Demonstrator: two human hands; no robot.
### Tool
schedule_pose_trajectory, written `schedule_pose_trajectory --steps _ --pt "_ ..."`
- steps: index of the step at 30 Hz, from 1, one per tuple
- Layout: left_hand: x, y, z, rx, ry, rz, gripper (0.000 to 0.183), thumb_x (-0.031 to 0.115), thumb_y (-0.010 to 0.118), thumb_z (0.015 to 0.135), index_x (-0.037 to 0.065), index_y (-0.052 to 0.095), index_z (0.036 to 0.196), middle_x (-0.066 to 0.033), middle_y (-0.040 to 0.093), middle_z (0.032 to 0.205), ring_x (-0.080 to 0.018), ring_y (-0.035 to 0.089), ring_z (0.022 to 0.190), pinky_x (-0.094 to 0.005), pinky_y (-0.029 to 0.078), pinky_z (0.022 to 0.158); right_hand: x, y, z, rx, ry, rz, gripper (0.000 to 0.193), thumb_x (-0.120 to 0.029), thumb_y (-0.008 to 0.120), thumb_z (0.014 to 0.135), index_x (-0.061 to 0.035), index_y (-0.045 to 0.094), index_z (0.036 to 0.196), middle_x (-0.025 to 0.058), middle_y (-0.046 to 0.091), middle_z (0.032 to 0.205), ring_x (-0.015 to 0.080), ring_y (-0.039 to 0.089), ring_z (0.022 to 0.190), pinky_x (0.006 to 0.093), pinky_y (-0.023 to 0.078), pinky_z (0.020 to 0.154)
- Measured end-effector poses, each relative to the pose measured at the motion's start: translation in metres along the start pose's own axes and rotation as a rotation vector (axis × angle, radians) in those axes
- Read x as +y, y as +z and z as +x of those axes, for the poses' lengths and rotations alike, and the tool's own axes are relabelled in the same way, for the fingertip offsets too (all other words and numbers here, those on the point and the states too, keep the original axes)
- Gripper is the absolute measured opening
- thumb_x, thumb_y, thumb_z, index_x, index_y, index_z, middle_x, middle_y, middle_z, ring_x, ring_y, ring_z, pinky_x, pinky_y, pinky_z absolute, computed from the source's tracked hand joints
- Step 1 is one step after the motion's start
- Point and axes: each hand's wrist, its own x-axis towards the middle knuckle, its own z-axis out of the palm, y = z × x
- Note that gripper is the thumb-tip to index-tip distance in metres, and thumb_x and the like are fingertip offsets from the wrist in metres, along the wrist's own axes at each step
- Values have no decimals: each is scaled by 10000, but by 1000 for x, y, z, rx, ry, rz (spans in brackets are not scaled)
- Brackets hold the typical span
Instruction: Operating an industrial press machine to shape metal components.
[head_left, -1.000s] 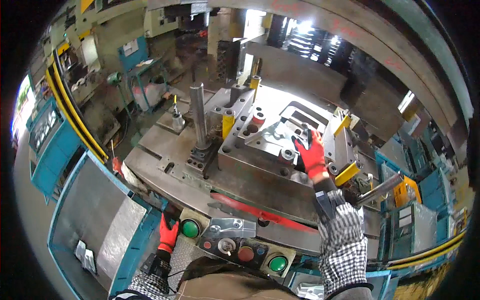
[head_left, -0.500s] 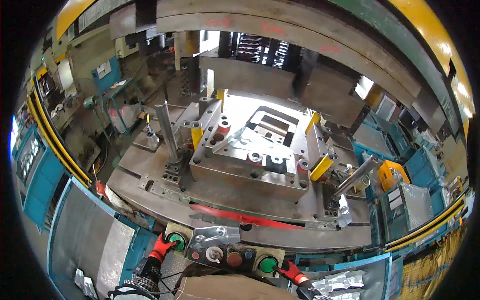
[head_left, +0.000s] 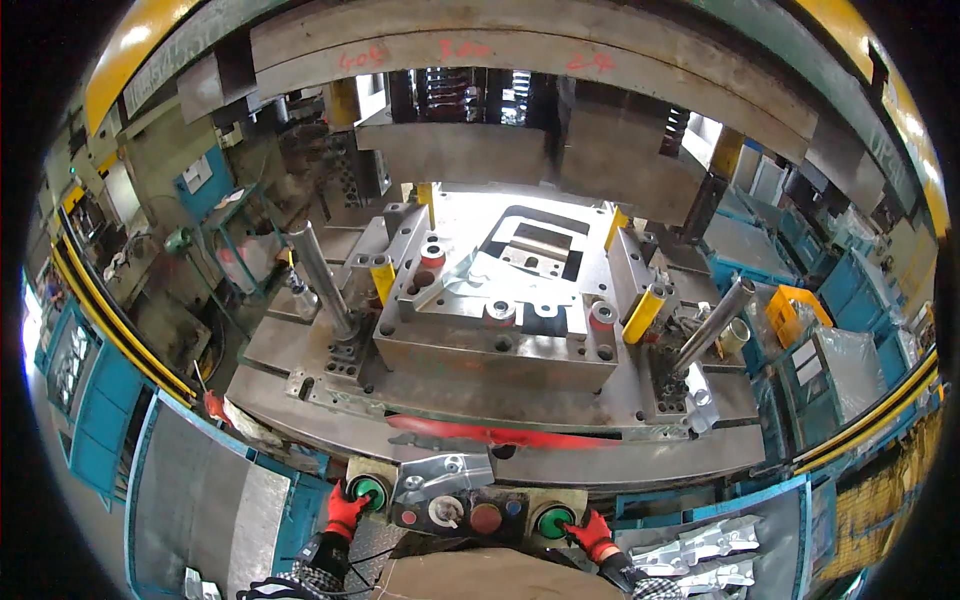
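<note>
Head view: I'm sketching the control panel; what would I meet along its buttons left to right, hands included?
Red-gloved left hand, left green button, small red button, pale round knob, large red button, small blue button, right green button, red-gloved right hand.

We count: two gloved hands (head_left: pixel 345 512) | two green buttons (head_left: pixel 551 523) | two front steel posts (head_left: pixel 322 275) | one orange crate (head_left: pixel 797 315)

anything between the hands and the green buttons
Nothing visible stands in the way: the left hand reaches right over the left green button, and the right hand reaches over the right green button.
</note>
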Motion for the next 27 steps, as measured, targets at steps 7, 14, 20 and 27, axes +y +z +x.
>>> schedule_pose_trajectory --steps 7,14,20,27 --pt "11 6 -7 -8 116 -82 1056 117 981 625 -75 427 1503 -169 627 1363 -260 593 1256 -374 481 1085 4 7 4 63 19 22 1125 -748 811 656 41 515 1400 291 605 1348 415 569 1294 472 479 1074" --pt "6 3 0 28 136 59 1043 152 983 629 -91 446 1489 -185 612 1396 -263 592 1263 -387 472 1092 8 11 13 24 -39 29 1221 -806 754 669 39 449 1496 300 545 1434 407 525 1357 472 457 1112" --pt "1 2 7 28 131 93 1036 163 983 639 -91 444 1486 -179 631 1368 -264 615 1230 -383 493 1062 14 16 17 -24 -35 54 1243 -815 750 666 50 432 1500 298 539 1439 407 500 1380 469 448 1125" --pt "23 -10 1 -189 -82 -110 975 112 966 666 -48 451 1479 -132 666 1313 -234 653 1166 -375 539 1004 29 26 36 -169 -167 161 1242 -814 784 623 53 470 1455 298 534 1443 409 514 1360 481 456 1111"
